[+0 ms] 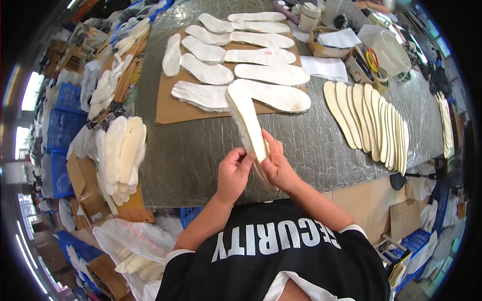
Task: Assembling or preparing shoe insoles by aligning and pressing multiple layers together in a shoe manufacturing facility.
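Observation:
Between my two hands I hold a cream-white insole with a fuzzy, fleecy underside, tilted above the near part of the table. My left hand pinches its left edge with thumb and fingers. On the other side my right hand grips it, thumb on the near end and fingers along the right edge. Just beyond it, white fleece insoles lie in rows on a brown cardboard sheet; the held insole's far end overlaps some of them. A fanned row of cream insoles lies to the right.
A heap of fluffy insoles sits at the table's left edge, near blue crates. Toward the back right are a basket with papers, a white jar and a clear bucket. A plastic bag hangs below left.

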Tool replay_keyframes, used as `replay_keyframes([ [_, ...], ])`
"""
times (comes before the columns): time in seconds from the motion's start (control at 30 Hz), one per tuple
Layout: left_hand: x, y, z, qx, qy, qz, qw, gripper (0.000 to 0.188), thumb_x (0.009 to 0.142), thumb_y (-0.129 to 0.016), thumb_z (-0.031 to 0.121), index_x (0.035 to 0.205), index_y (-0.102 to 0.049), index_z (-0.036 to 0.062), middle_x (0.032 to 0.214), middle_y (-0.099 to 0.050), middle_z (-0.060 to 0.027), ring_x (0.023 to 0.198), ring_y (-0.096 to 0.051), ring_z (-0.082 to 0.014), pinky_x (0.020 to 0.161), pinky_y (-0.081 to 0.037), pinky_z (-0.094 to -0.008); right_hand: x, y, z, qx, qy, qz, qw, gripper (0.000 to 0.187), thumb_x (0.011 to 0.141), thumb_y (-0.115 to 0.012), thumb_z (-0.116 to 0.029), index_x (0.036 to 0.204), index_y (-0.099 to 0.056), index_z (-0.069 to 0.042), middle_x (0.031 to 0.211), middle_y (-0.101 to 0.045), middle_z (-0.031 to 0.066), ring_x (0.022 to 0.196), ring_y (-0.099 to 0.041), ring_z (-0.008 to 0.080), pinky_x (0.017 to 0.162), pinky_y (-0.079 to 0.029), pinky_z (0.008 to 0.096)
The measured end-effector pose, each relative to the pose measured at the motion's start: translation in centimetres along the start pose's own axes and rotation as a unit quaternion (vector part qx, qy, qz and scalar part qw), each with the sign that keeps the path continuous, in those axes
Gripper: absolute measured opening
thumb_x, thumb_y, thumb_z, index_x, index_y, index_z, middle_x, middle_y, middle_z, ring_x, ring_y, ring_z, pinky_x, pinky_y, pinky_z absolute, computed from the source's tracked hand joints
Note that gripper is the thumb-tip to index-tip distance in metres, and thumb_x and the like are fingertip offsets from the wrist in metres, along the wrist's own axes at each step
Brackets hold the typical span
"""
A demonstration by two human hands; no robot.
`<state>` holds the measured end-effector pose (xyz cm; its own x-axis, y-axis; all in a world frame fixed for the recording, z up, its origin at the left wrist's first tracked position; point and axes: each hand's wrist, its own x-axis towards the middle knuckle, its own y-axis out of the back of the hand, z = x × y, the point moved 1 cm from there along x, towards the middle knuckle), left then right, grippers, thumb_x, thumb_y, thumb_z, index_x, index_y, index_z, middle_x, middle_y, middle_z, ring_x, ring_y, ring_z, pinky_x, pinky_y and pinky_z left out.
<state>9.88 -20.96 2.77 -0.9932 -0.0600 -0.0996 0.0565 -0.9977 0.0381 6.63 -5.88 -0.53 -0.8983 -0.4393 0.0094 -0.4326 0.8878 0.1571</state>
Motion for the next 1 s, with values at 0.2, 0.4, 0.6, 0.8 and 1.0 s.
replay_keyframes([
  [0.2, -0.8, -0.8, 1.1, -0.014, -0.078, 0.064, 0.995, 0.023, 0.089, -0.065, 0.011, 0.104, -0.059, -0.0056, 0.091, -0.063, -0.0085, 0.086, -0.059, -0.0151, 0.076, -0.047, -0.0268, -0.2, -1.8, 0.1, 0.184, -0.124, 0.156, 0.963, 0.062, 0.095, -0.055, -0.029, 0.141, -0.025, 0.000, 0.129, -0.039, 0.0192, 0.119, -0.041, 0.0248, 0.103, -0.034, 0.0370],
  [0.4, -1.5, -1.9, 0.9, 0.143, -0.151, 0.150, 0.967, 0.015, 0.079, -0.069, 0.001, 0.093, -0.063, -0.0017, 0.086, -0.062, -0.0136, 0.070, -0.061, -0.0247, 0.064, -0.050, -0.0311, -0.3, -2.3, -0.1, 0.282, -0.186, 0.127, 0.933, 0.055, 0.093, -0.060, -0.027, 0.131, -0.030, -0.001, 0.123, -0.048, 0.0136, 0.115, -0.046, 0.0216, 0.098, -0.038, 0.0381],
  [0.6, -2.1, -2.0, 1.1, 0.182, -0.193, 0.143, 0.953, 0.012, 0.081, -0.067, 0.002, 0.091, -0.062, -0.0018, 0.081, -0.062, -0.0140, 0.065, -0.061, -0.0255, 0.060, -0.049, -0.0305, 1.0, 1.3, 1.6, 0.478, -0.068, 0.028, 0.875, 0.048, 0.089, -0.064, -0.027, 0.128, -0.044, -0.007, 0.121, -0.056, 0.0101, 0.111, -0.054, 0.0244, 0.097, -0.042, 0.0416],
  [0.8, -2.6, -3.7, 2.1, 0.304, -0.226, 0.170, 0.910, 0.015, 0.082, -0.068, 0.012, 0.087, -0.060, -0.0001, 0.079, -0.062, -0.0155, 0.067, -0.061, -0.0310, 0.059, -0.049, -0.0368, 0.0, 4.0, 2.1, 0.540, -0.085, -0.066, 0.835, 0.042, 0.081, -0.074, -0.022, 0.117, -0.058, -0.008, 0.116, -0.063, 0.0102, 0.115, -0.055, 0.0289, 0.102, -0.039, 0.0477],
  [1.0, -4.0, -3.9, 1.5, 0.285, -0.239, 0.099, 0.923, 0.015, 0.080, -0.067, 0.010, 0.076, -0.056, 0.0011, 0.064, -0.052, -0.0144, 0.057, -0.052, -0.0335, 0.051, -0.041, -0.0386, -0.6, 7.0, -1.5, 0.555, -0.061, -0.114, 0.822, 0.053, 0.080, -0.075, -0.026, 0.125, -0.052, -0.012, 0.123, -0.058, 0.0136, 0.121, -0.050, 0.0308, 0.104, -0.037, 0.0495],
])
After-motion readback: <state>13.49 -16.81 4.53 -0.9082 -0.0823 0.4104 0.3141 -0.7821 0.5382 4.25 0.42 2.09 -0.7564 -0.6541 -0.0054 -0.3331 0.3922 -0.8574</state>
